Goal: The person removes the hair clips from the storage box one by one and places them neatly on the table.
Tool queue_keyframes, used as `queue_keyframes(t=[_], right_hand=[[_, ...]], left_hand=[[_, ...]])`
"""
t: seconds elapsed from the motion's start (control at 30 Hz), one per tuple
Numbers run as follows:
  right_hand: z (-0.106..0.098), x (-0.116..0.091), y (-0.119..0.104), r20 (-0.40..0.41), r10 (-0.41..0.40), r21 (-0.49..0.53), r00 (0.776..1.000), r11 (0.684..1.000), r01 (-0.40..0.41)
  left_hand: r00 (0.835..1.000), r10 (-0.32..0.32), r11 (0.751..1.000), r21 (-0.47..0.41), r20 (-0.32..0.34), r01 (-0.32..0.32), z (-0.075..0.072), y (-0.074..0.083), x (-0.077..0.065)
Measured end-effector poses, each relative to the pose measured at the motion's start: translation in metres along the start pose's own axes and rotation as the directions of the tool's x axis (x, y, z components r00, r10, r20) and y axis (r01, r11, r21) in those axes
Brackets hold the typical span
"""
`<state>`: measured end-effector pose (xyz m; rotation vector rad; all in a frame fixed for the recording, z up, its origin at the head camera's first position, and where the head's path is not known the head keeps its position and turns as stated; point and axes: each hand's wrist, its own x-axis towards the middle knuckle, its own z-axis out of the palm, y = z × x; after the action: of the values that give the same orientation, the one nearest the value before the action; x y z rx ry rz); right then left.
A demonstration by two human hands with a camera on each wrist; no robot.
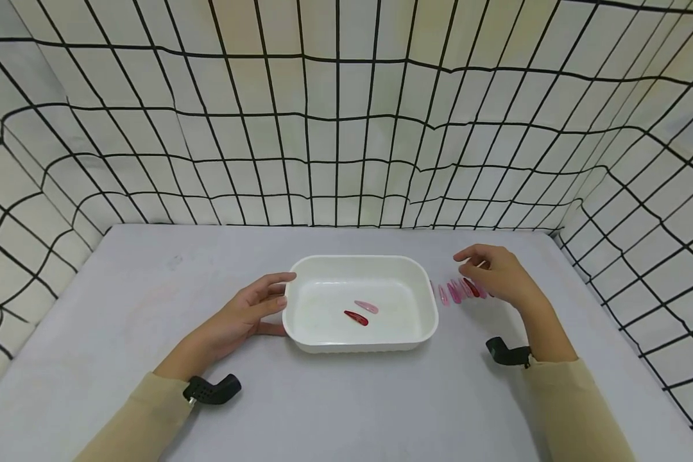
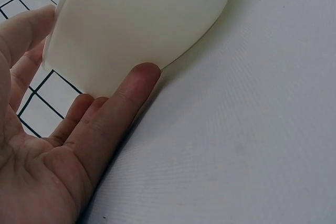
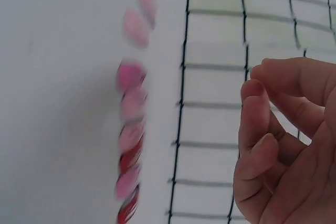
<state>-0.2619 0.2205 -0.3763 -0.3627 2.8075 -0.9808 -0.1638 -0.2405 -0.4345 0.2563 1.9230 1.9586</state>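
Note:
A white tray (image 1: 360, 348) stands mid-table, with a pink snap hair clip (image 1: 366, 307) and a red snap hair clip (image 1: 356, 317) lying in it. My left hand (image 1: 248, 312) touches the tray's left end; in the left wrist view its fairly straight fingers rest against the rim and the outer wall (image 2: 142, 19). To the right of the tray, several pink and red hair clips (image 1: 453, 292) lie side by side in a row. Above that row hovers my right hand (image 1: 496, 273), its fingers loosely bent, with nothing visible between them. In the right wrist view the clips (image 3: 131, 77) look blurred, apart from the fingers.
Black wire mesh (image 1: 337, 115) with pale cloth behind it rises at the back and both sides. White cloth (image 1: 346, 404) covers the tabletop. A black wrist camera (image 1: 212, 389) sits at my left cuff, another wrist camera (image 1: 507, 353) at the right.

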Motion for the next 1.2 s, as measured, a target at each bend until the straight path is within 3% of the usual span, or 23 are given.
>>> queue_keyframes(t=[0.3, 0.57, 0.73, 1.2], right_hand=[[0.028, -0.003, -0.057, 0.055, -0.145, 0.07, 0.988, 0.988, 0.141], [0.074, 0.006, -0.091, 0.153, -0.304, 0.045, 0.94, 0.953, 0.3], [0.093, 0.01, -0.1, 0.193, -0.315, 0.014, 0.929, 0.948, 0.319], [0.118, 0.011, -0.1, 0.244, -0.254, -0.113, 0.936, 0.951, 0.288]], left_hand=[[1.0, 0.003, 1.0, 0.013, 0.008, -0.003, 0.002, 0.001, 0.004], [1.0, 0.008, 1.0, 0.009, 0.005, -0.008, 0.002, 0.002, 0.004], [1.0, 0.012, 1.0, 0.008, 0.01, -0.012, 0.001, 0.002, 0.004], [1.0, 0.009, 1.0, 0.01, 0.0, -0.009, -0.001, -0.001, 0.001]])
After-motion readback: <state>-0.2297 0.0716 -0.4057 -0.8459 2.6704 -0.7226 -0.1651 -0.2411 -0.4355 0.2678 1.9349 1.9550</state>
